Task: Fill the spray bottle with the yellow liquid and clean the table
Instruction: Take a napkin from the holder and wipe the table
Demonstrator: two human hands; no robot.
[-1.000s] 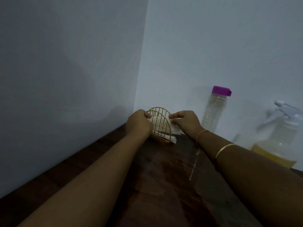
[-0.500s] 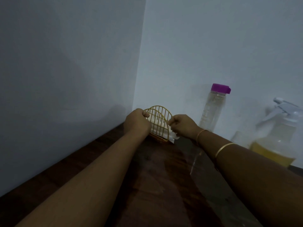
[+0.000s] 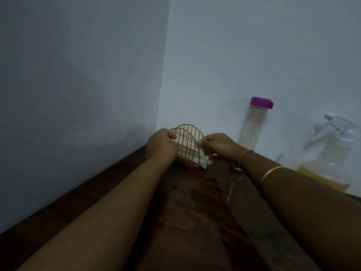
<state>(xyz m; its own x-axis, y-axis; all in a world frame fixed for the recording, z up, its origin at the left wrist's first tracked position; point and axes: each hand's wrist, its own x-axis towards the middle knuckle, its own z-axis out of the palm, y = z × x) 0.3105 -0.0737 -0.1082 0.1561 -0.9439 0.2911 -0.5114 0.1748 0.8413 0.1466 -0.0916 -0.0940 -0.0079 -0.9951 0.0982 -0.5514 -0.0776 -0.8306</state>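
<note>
At a desk [image 3: 195, 222] corner, the left hand [image 3: 162, 145] grips a wire napkin holder [image 3: 192, 132] while right hand [image 3: 218, 146] fingers [image 3: 203, 142] pinch a napkin [image 3: 204, 162], the part-filled spray bottle [image 3: 330, 159] standing well right; a sharp tug could tear the tissue or tip the holder.

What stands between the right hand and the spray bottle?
The purple-capped bottle stands by the wall between the right hand and the spray bottle; a small pale thing, too blurred to name, sits beside it.
</note>
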